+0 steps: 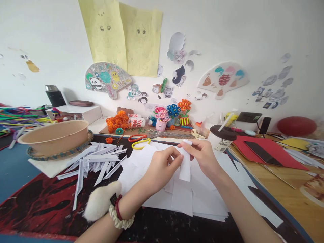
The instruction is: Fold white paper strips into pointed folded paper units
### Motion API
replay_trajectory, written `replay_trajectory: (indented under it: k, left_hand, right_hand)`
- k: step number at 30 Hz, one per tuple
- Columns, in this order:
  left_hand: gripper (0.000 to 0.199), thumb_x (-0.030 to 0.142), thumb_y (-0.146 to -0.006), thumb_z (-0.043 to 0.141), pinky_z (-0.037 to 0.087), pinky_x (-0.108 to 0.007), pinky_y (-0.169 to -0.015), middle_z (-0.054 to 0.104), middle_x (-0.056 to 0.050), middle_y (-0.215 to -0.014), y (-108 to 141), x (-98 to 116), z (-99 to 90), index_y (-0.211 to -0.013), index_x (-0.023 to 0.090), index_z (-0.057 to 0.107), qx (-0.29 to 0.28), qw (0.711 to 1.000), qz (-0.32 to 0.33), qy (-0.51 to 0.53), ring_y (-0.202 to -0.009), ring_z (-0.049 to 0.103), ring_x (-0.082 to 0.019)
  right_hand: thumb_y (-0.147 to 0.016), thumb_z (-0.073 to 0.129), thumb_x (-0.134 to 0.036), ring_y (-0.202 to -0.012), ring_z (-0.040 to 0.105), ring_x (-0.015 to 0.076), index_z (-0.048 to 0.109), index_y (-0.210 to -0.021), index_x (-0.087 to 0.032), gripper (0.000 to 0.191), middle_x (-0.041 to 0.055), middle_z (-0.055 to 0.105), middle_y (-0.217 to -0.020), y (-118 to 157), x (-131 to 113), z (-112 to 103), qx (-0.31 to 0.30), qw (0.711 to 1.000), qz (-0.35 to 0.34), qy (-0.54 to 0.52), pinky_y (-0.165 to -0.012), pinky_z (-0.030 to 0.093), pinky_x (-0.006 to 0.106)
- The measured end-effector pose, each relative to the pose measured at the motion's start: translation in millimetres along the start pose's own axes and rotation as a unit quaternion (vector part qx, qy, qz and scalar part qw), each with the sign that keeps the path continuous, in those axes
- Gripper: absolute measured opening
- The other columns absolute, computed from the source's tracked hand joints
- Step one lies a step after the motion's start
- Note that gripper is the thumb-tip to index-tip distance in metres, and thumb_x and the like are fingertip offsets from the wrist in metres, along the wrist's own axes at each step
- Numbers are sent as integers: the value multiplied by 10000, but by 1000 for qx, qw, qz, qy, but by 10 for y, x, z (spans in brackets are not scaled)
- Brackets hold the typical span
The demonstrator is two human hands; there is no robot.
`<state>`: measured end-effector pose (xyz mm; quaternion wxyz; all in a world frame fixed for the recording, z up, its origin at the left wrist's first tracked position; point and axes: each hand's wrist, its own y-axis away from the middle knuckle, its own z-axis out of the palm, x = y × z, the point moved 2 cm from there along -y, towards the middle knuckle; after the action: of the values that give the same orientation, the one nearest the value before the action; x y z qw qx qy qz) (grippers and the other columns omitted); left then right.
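Over the middle of the desk, my left hand (164,164) and my right hand (202,153) both pinch a narrow strip of white paper (185,168). The left fingers press on its left edge, while the right thumb and fingers grip its top end. The strip hangs nearly upright and looks folded. Beneath it lies a spread of white paper sheets (210,199) and cut pieces. To the left of my hands sits a heap of folded white paper strips (98,160). A white fluffy ball (100,202) and scrunchies are at my left wrist.
A beige basin (55,138) stands at left, beside a white box (86,113). Pipe-cleaner flowers (118,122) and yellow-handled scissors (140,144) lie at the back. A lidded cup with a straw (220,138) stands right of my hands, near a red folder (273,152) and a phone (262,153).
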<state>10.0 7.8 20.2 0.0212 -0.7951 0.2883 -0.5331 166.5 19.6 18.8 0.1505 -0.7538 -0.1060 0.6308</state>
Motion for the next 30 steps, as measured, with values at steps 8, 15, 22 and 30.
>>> replay_trajectory:
  k: [8,15,22,30]
  left_hand:
    - [159,175,-823,475,329,-221,-513,460,48,-566,2,-10,-8,-665,176,495,6,1000,12,8,-532,432,-99]
    - [149,134,-794,471,307,-212,-508,413,61,-565,11,22,-35,-650,173,465,-14,999,35,19,-542,373,-87]
    - [146,147,-805,467,309,-215,-509,423,57,-575,0,9,-24,-662,175,465,-17,999,33,22,-547,379,-92]
    - [157,145,-793,507,343,-210,-522,470,54,-563,39,21,41,-639,172,500,-44,999,22,4,-539,421,-91]
  right_hand:
    - [-791,703,-419,-520,447,113,772,-725,-179,258,42,653,-677,0,51,13,-39,998,-6,-43,-439,335,244]
    - [-789,711,-388,-502,428,107,770,-713,-186,223,6,577,-565,4,58,12,-60,996,-17,-61,-441,314,242]
    - [-774,723,-370,-476,415,92,765,-670,-190,212,8,589,-563,14,47,14,-41,997,-15,-58,-438,287,244]
    - [-727,772,-366,-466,368,62,775,-705,-188,179,0,569,-597,-69,117,-175,125,982,18,-143,-422,241,227]
